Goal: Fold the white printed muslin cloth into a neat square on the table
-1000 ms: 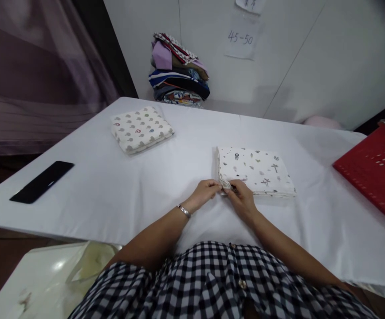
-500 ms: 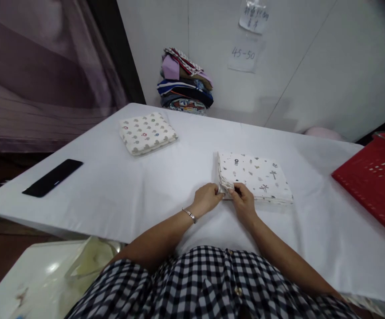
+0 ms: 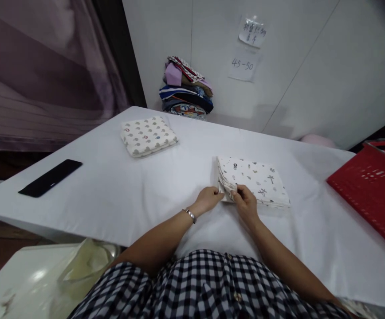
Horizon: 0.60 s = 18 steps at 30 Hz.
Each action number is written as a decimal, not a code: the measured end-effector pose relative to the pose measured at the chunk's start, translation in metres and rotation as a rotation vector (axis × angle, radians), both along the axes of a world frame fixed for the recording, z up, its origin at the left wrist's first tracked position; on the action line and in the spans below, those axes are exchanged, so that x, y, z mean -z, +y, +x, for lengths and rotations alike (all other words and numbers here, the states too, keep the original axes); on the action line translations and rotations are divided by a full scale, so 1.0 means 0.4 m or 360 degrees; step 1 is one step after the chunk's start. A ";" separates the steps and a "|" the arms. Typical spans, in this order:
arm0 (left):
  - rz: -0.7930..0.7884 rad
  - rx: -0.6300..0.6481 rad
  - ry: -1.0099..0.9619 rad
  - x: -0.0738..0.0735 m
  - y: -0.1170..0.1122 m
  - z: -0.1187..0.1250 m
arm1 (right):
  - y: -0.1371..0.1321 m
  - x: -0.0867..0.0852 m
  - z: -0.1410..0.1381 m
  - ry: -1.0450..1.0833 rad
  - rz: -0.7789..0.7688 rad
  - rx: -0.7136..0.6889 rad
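A folded white cloth (image 3: 257, 179) with small grey palm-tree prints lies on the table in front of me. Its near left corner is lifted, so several layers show along the left edge. My right hand (image 3: 245, 204) pinches the upper layers at that corner between thumb and fingers. Just left of it, my left hand (image 3: 208, 198), with a bracelet at the wrist, is closed on the lower layers of the same corner. Farther back on the left lies a second folded cloth (image 3: 148, 136), white with grey mushroom-like prints, touched by neither hand.
The white-covered table (image 3: 175, 186) carries a black phone (image 3: 51, 178) at the left and a red basket (image 3: 374, 181) at the right. Behind the far edge stands a stack of folded fabrics (image 3: 187, 91) against the wall. A white stool (image 3: 29, 274) is at lower left.
My right hand has drawn the upper layers of the corner slightly up and to the right, widening the gap. My left hand has stayed at the corner. The view has shifted slightly.
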<state>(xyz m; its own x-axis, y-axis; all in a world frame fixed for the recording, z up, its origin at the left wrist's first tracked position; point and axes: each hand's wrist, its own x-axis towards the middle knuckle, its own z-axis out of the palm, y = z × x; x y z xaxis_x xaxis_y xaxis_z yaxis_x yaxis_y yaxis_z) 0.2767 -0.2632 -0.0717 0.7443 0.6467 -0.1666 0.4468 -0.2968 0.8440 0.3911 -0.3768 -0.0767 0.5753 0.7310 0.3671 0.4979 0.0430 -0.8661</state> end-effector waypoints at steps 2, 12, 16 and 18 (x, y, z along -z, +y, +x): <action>-0.0101 0.0034 -0.0040 0.007 0.004 -0.001 | -0.003 -0.002 -0.005 -0.0113 -0.0053 -0.0031; -0.0182 0.0011 -0.0098 0.017 0.004 -0.004 | -0.007 0.001 0.007 -0.0147 -0.0053 -0.0018; -0.0234 0.0051 -0.0125 0.022 0.006 -0.005 | -0.009 0.007 -0.005 -0.0631 -0.0162 -0.0195; -0.0263 0.0048 -0.0119 0.024 0.008 -0.006 | -0.009 0.008 -0.010 -0.0764 -0.0195 -0.0241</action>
